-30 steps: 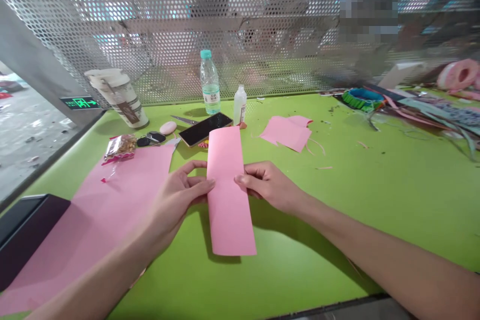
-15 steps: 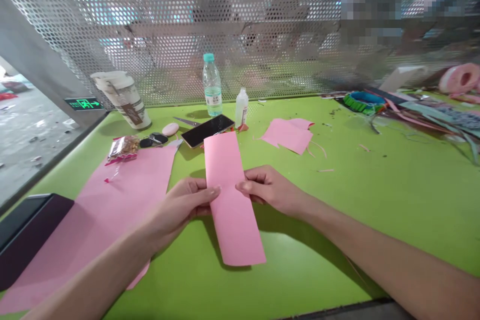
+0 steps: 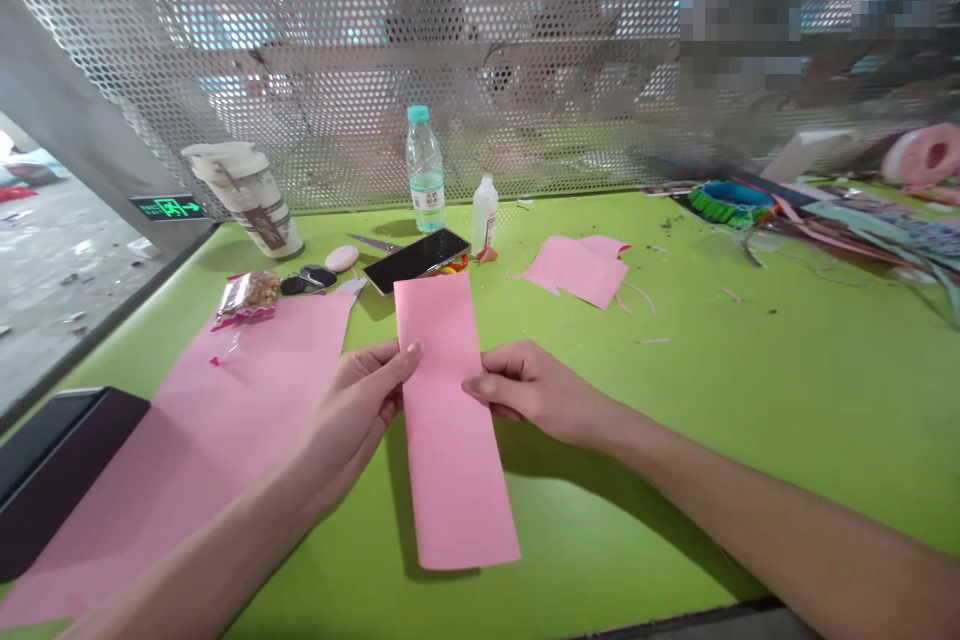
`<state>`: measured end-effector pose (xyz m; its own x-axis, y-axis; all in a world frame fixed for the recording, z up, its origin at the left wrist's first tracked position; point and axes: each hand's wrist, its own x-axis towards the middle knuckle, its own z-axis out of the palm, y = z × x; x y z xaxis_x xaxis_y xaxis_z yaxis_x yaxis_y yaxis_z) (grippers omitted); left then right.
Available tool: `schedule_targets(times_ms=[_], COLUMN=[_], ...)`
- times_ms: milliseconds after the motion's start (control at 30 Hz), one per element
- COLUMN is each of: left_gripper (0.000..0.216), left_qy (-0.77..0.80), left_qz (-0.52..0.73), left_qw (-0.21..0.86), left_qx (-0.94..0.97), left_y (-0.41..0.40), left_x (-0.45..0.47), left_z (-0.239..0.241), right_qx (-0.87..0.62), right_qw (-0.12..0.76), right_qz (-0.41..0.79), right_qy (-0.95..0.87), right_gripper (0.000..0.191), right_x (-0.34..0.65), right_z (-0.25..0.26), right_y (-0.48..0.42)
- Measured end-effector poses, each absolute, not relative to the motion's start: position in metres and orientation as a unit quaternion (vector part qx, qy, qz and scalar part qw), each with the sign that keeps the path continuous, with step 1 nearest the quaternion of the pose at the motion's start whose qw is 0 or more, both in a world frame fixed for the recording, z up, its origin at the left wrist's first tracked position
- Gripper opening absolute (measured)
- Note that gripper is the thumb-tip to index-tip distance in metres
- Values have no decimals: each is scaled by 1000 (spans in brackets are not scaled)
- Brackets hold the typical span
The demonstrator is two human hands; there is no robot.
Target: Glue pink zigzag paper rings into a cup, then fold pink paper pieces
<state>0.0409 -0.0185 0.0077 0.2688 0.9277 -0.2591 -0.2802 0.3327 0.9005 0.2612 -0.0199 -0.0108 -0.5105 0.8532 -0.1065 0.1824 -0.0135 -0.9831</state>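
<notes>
A long pink strip of paper is held up over the green table. My left hand pinches its left edge, thumb on the front face and fingers behind. On the opposite edge, slightly lower, my right hand grips it the same way. Just beyond the strip's top end lies a black-screened phone, resting over scissors whose blades poke out on the left. A large pink sheet spreads under and beside my left forearm.
Behind the phone stand a water bottle and a small white bottle. Pink scraps lie right of them. At left are a paper cup, a snack packet and a dark box. A perforated metal screen borders the back.
Both hands have shifted the paper strip slightly left and tilted it so that more of its length shows. Orange scissor handles now show beside the phone.
</notes>
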Motion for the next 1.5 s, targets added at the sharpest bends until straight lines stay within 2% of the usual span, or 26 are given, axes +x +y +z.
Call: schedule_targets(times_ms=[733,867,1067,1167,1233,1300,1400,1500], left_gripper=[23,19,30,24,37,56,56,52], left_qy=[426,416,404,407,413,430,453,457], left_qz=[600,604,612,621,572,459,295,265], left_qw=[584,587,581,557,569,594,583,581], left_qx=[343,343,355,372,422,502,606,619], left_y=[-12,-12,-9,-4,-2,-2,-3,-6], left_x=[34,33,31,27,24,20,16,15], left_z=[1,6,7,7,9,13,16,15], right_qx=[-403,-406,-389,-382,-387,-398,-401,-394], right_qw=[253,242,234,239,258,286,326,353], right_qz=[590,597,607,605,599,590,585,587], right_qy=[-652,-648,-652,-656,-652,-642,-626,-613], right_gripper=[45,46,41,40,41,42,44,45], right_x=[255,255,254,256,257,259,261,261], right_z=[-7,-7,-4,-6,-9,-11,-13,-13], right_y=[-28,-28,-29,-28,-27,-26,-24,-23])
